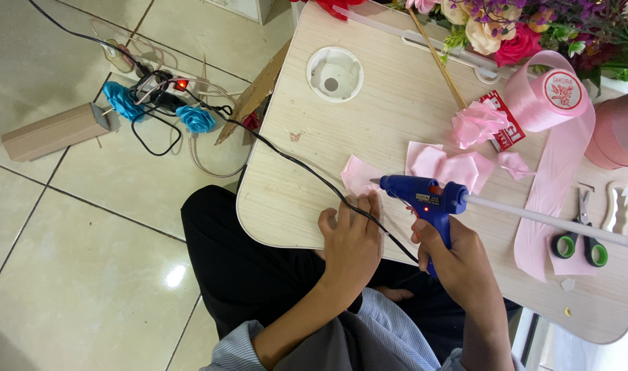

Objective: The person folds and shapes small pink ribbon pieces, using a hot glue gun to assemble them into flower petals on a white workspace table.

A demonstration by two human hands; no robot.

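My right hand [457, 255] grips the handle of a blue hot glue gun [424, 194], its nozzle pointing left at a small pink ribbon piece [358, 175] on the light wooden lap table [293, 185]. A white glue stick [547, 220] sticks out of the gun's back. My left hand [351, 237] rests on the table beside that ribbon piece, fingers pressing near it, with the gun's black cord [307, 172] running under them. More folded pink ribbon pieces [451, 165] and a pink ribbon flower [475, 124] lie just beyond the gun.
A pink ribbon roll [554, 96] trails a long strip down the table; green-handled scissors [578, 240] lie at right. Artificial flowers [506, 34] stand at the far edge, and a white round cup hole [334, 74] is set in the table. On the floor: power strip [162, 89], blue ribbon roses [197, 118], cardboard box [52, 130].
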